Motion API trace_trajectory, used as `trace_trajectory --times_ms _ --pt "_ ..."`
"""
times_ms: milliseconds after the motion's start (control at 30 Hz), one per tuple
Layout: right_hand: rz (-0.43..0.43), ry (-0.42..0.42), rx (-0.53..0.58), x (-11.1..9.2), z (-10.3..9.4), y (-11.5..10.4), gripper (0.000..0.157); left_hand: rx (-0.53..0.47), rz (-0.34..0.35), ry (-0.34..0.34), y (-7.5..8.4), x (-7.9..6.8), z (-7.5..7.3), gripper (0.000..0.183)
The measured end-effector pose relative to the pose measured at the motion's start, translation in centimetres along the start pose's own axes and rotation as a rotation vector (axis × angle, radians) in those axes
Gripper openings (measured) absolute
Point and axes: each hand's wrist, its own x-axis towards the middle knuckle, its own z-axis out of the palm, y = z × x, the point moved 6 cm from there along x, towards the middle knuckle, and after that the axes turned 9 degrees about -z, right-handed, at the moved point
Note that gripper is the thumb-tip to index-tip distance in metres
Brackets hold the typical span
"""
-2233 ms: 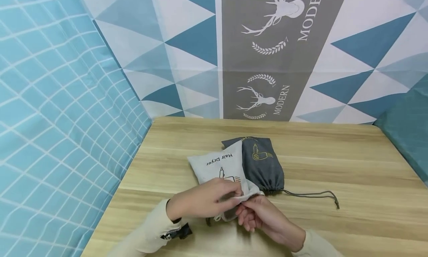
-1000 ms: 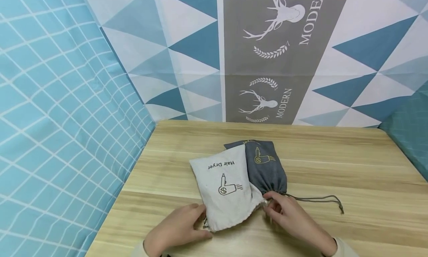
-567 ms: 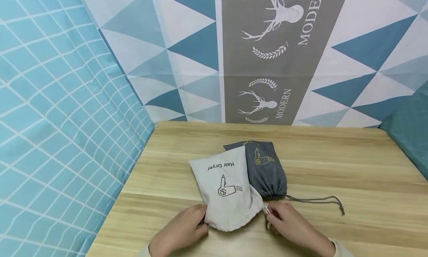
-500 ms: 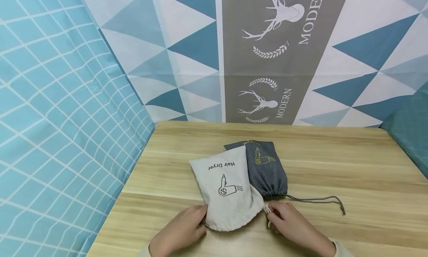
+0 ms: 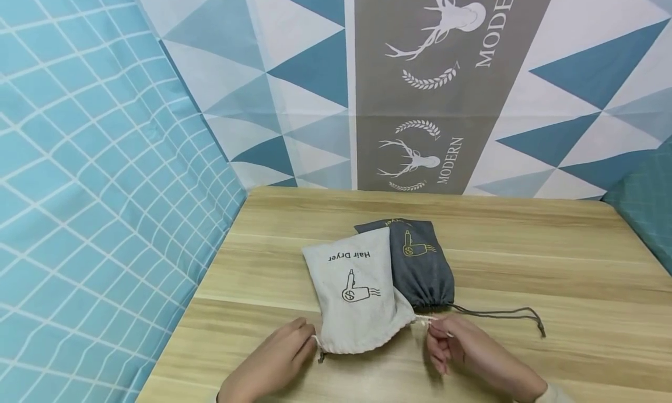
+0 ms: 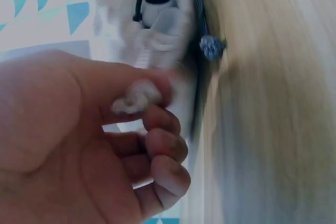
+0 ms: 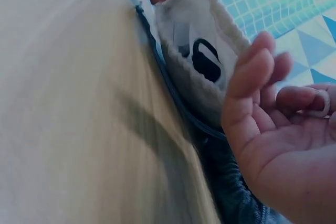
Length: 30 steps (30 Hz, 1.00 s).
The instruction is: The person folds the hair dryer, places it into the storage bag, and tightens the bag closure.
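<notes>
A pale drawstring pouch [image 5: 354, 327] printed "Hair Dryer" lies partly over a dark grey drawstring pouch [image 5: 420, 272]. My left hand [image 5: 278, 356] pinches a white drawstring at the pale pouch's left mouth corner; the cord's knotted end [image 6: 139, 98] shows blurred between thumb and fingers. At the opposite corner my right hand [image 5: 467, 347] pinches another white drawstring [image 5: 423, 318], stretched out from the cloth. The pale mouth gapes towards me, and a black looped cord or strap [image 7: 207, 61] shows inside. What else it contains is hidden.
The dark pouch's cord [image 5: 499, 314] trails right across the wooden table [image 5: 551, 251]. A dark knotted cord end [image 6: 211, 47] pokes out beneath the pale pouch near my left hand. Patterned cloth walls [image 5: 304, 88] stand behind and at the left.
Earlier both hands were at the pale pouch's mouth, then moved apart to its corners. Since half a second ago, both have drawn slightly outward with the white cords, baring more cord on each side.
</notes>
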Motion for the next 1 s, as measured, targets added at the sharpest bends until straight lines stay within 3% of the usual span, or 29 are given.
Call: trace_trajectory --times_ms 200,400,533,667,867,1000 --pt "-0.021 0.078 0.068 -0.2 -1.1 -1.2 0.032 -0.146 -0.077 0.006 -0.3 0.2 -0.5 0.038" --pt "-0.073 0.126 0.035 -0.2 -1.9 -2.5 0.039 -0.185 -0.034 0.144 -0.4 0.2 -1.4 0.044" --pt "-0.109 0.204 -0.053 -0.5 -3.2 -3.2 0.037 -0.199 -0.007 0.193 -0.8 0.4 -2.0 0.047" --pt "-0.115 0.279 -0.156 -1.4 -4.6 -4.0 0.036 -0.2 -0.001 0.208 -1.3 0.3 -2.6 0.05" --pt "-0.149 0.259 -0.187 -2.5 -5.4 -4.2 0.036 -0.199 -0.011 0.209 -2.1 0.0 -2.9 0.051" --pt "-0.183 0.29 -0.215 -3.1 -5.9 -4.2 0.036 -0.177 -0.045 0.181 -2.8 0.1 -3.0 0.051"
